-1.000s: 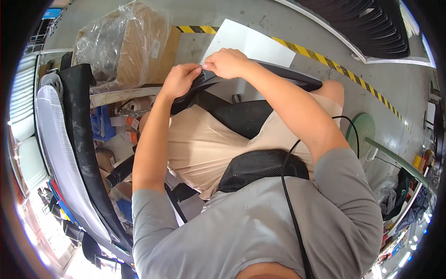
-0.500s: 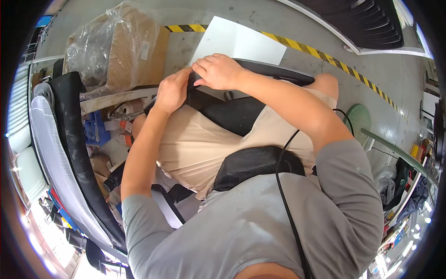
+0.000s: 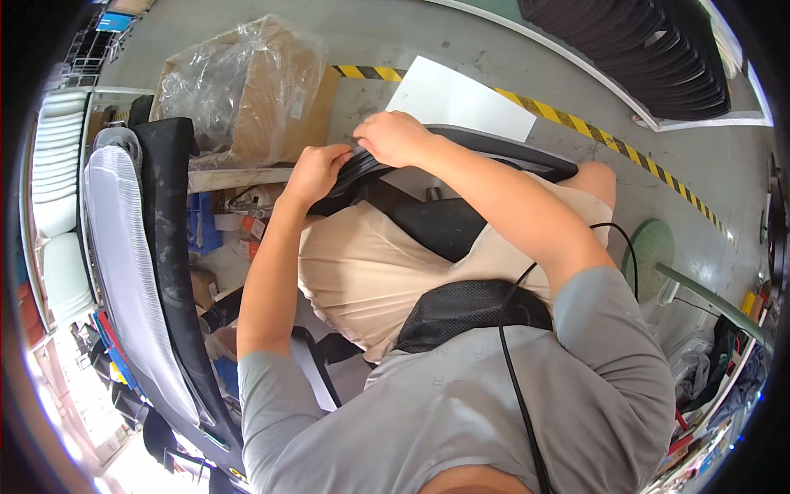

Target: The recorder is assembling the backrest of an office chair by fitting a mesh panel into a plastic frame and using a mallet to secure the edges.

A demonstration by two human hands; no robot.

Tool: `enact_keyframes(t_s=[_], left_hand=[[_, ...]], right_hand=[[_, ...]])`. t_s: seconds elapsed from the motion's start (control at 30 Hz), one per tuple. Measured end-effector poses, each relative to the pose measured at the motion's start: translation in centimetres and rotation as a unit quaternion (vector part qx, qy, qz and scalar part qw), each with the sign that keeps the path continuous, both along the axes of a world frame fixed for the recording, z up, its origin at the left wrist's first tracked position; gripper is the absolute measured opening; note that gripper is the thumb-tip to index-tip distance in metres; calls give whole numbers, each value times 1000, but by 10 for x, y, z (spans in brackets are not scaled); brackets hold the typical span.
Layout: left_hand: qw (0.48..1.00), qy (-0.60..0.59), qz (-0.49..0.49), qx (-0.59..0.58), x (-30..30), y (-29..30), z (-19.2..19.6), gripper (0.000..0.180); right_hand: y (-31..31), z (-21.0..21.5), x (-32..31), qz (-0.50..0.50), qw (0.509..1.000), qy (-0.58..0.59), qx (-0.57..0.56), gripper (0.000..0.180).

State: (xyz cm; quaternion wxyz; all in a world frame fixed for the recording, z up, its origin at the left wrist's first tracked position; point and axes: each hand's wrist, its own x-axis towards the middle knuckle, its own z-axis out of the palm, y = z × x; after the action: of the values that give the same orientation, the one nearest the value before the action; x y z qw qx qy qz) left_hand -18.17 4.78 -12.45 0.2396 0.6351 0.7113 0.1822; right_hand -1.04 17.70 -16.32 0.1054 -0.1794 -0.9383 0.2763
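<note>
A black curved frame, with dark fabric or mesh along its rim, rests across my thighs. It looks like a chair part, but its exact kind cannot be told. My left hand pinches the frame's left end, thumb and fingers pressed together at the rim. Just to the right and slightly farther away, my right hand is closed over the same rim with its fingertips bent down. Its fingertips are partly hidden. Between my knees lies a black padded surface, under the frame's opening.
Beyond the frame a white sheet lies on the floor by yellow-black tape. A plastic-wrapped cardboard box stands far left. Grey and black cushion-like panels stack at left. A black cable hangs over my shirt.
My left hand has moved apart from the right along the rim, toward its left end. The whole view has shifted, with the surroundings now lower and farther right.
</note>
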Motion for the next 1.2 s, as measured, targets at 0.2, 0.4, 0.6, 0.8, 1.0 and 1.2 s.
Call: enact_keyframes(t_s=[0.2, 0.4, 0.6, 0.8, 1.0, 1.2], left_hand=[[998, 58, 8, 33, 5, -3, -14, 16], [981, 182, -11, 62, 15, -12, -20, 12], [990, 137, -11, 40, 30, -25, -16, 59], [955, 259, -26, 143, 33, -29, -50, 55], [951, 284, 10, 120, 59, -21, -46, 54], [938, 273, 16, 214, 67, 1, -69, 52]], right_hand=[[10, 1, -16, 88, 996, 4, -27, 17], [3, 13, -18, 119, 987, -36, 102, 18], [-32, -24, 16, 46, 983, 43, 173, 44], [-56, -31, 17, -24, 949, 53, 310, 48], [-33, -44, 37, -63, 969, 141, 192, 42], [-24, -39, 39, -117, 939, 162, 280, 39]])
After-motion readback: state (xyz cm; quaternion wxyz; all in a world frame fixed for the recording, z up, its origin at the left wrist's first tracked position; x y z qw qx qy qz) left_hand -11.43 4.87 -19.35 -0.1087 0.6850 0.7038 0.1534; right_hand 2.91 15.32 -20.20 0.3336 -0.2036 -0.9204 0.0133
